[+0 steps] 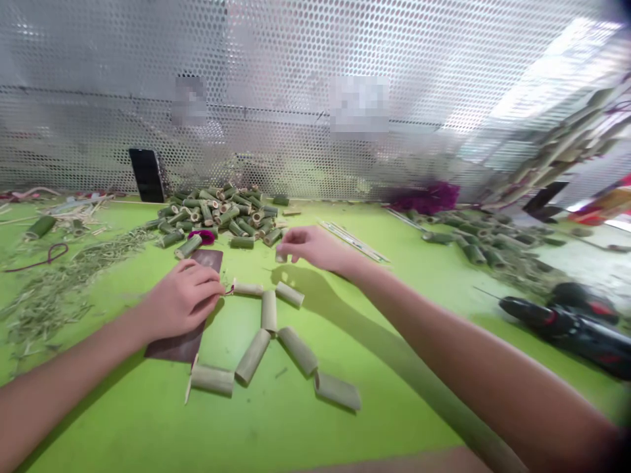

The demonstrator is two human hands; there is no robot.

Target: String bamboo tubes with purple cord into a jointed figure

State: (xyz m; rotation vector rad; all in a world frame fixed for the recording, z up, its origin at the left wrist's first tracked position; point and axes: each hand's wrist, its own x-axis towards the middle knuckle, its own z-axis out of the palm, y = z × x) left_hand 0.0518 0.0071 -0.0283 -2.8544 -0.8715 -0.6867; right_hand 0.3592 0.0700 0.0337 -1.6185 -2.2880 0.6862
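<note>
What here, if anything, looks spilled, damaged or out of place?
Loose shavings lie strewn over the left side of the green table, looking like spilled debris because they trail untidily beside the heaped green tubes. The pale tubes laid out in the middle show no obvious damage.

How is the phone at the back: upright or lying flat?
Upright, slightly tilted: the phone stands on a short edge on the green table, before the mesh panel.

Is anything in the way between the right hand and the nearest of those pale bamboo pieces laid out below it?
Nothing visible: between the right hand and that bamboo piece, I see green tabletop, shaded by the hand.
</note>
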